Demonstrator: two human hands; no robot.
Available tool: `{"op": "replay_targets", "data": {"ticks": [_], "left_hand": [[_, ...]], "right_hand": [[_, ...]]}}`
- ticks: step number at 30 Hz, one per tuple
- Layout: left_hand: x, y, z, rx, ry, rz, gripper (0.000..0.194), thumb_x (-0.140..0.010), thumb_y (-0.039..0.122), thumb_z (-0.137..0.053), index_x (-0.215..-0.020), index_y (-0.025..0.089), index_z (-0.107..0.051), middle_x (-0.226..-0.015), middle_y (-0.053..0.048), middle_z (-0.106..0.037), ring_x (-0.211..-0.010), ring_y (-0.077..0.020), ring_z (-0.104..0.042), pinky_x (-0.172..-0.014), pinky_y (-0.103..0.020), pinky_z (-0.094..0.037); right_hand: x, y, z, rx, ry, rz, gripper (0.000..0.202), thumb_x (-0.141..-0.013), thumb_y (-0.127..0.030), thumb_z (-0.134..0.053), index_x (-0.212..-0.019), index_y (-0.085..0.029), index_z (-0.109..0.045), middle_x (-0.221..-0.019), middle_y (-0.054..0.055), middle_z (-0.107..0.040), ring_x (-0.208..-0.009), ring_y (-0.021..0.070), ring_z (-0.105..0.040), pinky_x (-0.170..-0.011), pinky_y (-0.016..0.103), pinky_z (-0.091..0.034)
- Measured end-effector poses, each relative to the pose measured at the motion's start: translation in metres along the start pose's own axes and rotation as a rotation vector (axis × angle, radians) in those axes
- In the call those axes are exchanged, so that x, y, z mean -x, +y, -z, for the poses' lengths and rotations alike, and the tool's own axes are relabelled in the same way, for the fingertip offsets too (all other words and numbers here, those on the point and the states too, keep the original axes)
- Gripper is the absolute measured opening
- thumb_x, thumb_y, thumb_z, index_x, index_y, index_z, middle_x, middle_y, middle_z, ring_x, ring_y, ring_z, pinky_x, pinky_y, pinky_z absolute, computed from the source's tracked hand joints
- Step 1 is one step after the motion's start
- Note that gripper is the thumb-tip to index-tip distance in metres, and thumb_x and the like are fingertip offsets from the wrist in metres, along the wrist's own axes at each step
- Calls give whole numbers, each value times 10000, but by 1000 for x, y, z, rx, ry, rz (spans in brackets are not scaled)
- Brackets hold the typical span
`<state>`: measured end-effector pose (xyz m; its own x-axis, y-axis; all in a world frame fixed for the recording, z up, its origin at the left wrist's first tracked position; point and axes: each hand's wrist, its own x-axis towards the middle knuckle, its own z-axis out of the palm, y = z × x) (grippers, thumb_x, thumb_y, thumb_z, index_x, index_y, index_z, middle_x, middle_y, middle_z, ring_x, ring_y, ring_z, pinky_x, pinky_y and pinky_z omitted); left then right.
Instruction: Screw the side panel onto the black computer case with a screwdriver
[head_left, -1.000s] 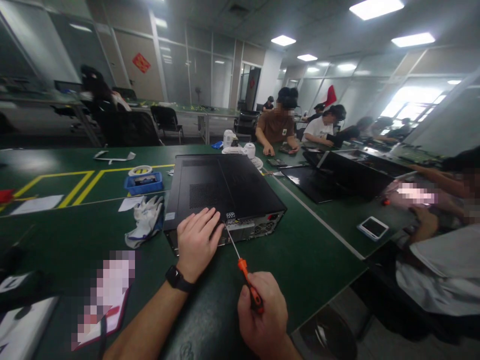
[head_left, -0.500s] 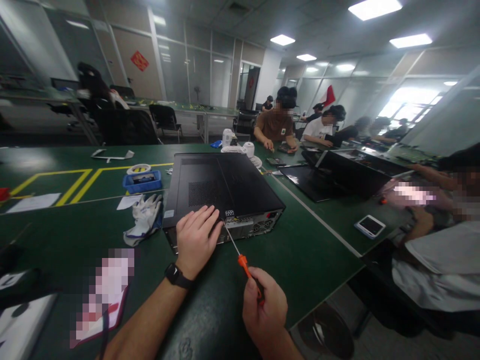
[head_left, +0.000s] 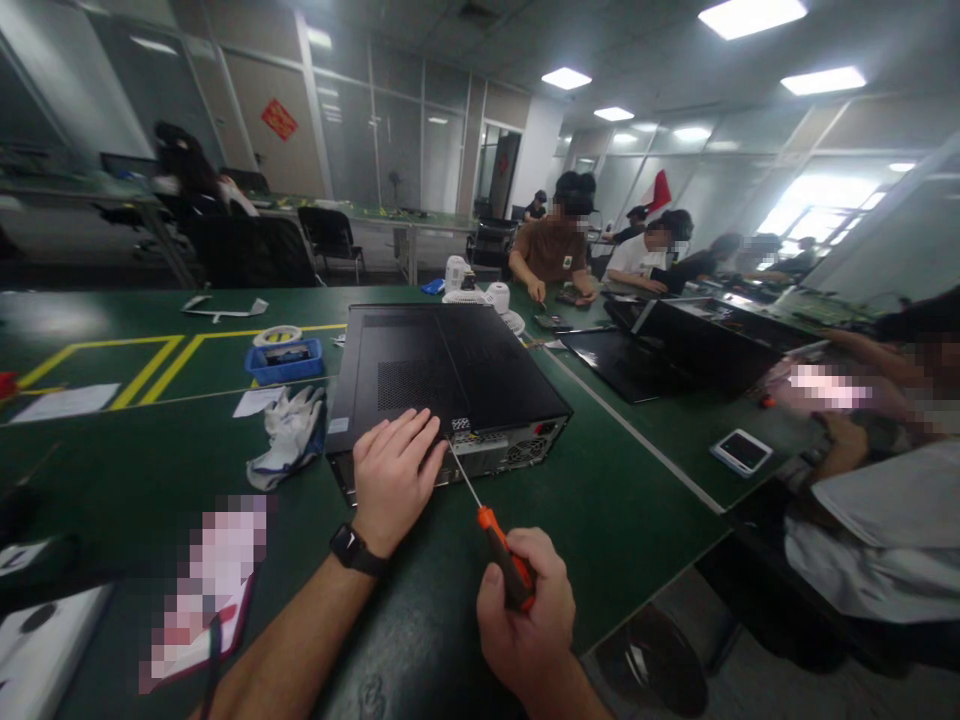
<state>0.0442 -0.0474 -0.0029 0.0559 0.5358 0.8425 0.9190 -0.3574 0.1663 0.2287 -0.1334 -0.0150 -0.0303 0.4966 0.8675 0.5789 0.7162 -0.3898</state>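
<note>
A black computer case (head_left: 420, 360) lies flat on the green table, its rear panel with ports and a fan grille facing me. My left hand (head_left: 397, 470) rests flat on the case's near edge, fingers stretched out. An orange and dark screwdriver (head_left: 504, 555) is in my right hand (head_left: 529, 605), which is wrapped around the lower part of its handle. The screwdriver's shaft slants up and left to the rear edge, close to my left thumb. Its tip is too small there to tell what it touches.
Left of the case are work gloves (head_left: 289, 435), a blue tray (head_left: 285, 360) and a tape roll (head_left: 281, 337). A phone (head_left: 214, 590) lies nearer me. Another opened case (head_left: 697, 345), a small white device (head_left: 741, 452) and a seated person are at right. Co-workers sit beyond.
My right hand's grip on the screwdriver has loosened and turned, with the thumb moved outward, so more of the handle shows. My left hand and the case have hardly moved.
</note>
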Motion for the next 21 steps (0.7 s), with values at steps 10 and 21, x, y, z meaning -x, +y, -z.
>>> {"op": "replay_targets", "data": {"ticks": [10,21], "left_hand": [[1,-1,-2,-4,7,-1,279,-891,285,-658,-1163,229,-682,-1227,-54,-733,-1157,-251,-666,-1029,-441,-396],[2,-1,-1,1,0,1,280,-900,285,-645,-1174,235,-676,-1231,-59,-731,-1159,-259,-665,-1026,-453,-401]], "right_hand": [[-2,-1,-1,-6,-22,-10,252,-866,-129,-556,-1116,-157,-537,-891,63,-623,-764,167,-634,-665,304,-551],[-4,-3,1,74,-32,-17,218,-886,-164,-547,-1104,-157,-543,-885,63,-647,-723,158,-648,-642,280,-547]]}}
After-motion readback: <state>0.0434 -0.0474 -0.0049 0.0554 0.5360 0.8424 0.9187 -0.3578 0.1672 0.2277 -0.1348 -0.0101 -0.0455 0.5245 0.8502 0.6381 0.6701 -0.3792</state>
